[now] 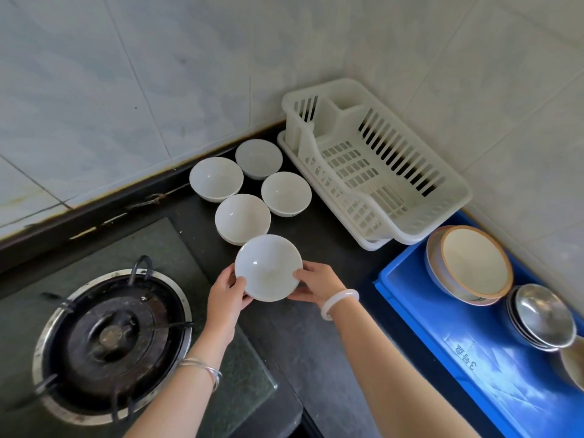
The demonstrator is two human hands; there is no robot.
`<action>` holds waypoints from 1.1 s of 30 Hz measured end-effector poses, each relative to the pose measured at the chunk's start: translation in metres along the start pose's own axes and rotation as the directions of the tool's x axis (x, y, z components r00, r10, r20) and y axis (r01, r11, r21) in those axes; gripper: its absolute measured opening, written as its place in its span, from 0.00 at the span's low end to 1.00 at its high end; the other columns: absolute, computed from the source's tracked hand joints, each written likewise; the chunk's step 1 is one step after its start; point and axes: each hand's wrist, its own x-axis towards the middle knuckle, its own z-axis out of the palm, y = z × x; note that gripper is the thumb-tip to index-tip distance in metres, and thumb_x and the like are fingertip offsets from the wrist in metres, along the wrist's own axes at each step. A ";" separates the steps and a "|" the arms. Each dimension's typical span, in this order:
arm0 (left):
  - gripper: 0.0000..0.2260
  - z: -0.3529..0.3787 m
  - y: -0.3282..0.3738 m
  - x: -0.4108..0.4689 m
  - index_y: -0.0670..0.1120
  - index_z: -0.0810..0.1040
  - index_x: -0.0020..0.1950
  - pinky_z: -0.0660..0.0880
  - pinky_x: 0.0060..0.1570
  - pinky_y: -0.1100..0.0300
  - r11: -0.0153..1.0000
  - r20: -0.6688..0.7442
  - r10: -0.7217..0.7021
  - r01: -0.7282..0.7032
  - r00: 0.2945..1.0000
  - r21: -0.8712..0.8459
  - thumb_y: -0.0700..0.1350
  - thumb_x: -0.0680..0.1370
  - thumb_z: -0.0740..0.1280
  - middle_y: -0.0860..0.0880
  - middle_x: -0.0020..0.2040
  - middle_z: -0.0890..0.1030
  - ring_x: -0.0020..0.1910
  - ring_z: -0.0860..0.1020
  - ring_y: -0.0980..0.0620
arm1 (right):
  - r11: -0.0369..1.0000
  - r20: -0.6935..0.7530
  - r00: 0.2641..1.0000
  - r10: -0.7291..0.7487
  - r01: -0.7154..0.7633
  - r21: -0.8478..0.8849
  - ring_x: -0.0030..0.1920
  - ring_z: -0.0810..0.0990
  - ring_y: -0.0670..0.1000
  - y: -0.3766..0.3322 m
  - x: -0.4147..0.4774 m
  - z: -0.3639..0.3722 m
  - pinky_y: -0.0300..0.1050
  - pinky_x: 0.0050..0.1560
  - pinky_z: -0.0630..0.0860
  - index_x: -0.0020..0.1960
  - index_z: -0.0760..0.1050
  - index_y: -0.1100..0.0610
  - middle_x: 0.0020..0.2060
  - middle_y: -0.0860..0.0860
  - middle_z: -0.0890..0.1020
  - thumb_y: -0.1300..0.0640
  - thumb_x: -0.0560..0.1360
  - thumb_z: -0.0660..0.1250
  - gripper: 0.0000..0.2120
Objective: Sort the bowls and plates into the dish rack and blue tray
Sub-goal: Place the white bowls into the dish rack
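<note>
Both hands hold one white bowl [268, 267] just above the dark counter: my left hand [228, 294] grips its left rim, my right hand [316, 284] its right rim. Behind it several more white bowls [242, 218] stand upright in a cluster on the counter. An empty white dish rack [379, 165] sits in the corner on its drip tray. To the right lies the blue tray [442, 320], with stacked brown-rimmed plates [474, 263] and stacked steel bowls [542, 314] leaning along its far side.
A gas burner [113, 339] on a glass hob fills the lower left. Tiled walls close the corner behind the rack and tray. Another dish [573, 361] shows at the right edge. Dark counter [328, 343] lies between my arms.
</note>
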 end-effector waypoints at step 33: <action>0.17 0.279 0.180 0.156 0.41 0.71 0.65 0.73 0.25 0.64 0.976 0.277 0.060 -0.114 0.959 0.185 0.33 0.78 0.54 0.40 0.60 0.74 0.53 0.74 0.43 | 0.969 -0.308 0.937 -0.164 0.212 0.129 0.45 0.80 0.58 -0.223 0.123 -0.188 0.51 0.45 0.79 0.54 0.72 0.62 0.46 0.59 0.78 0.67 0.77 0.61 0.06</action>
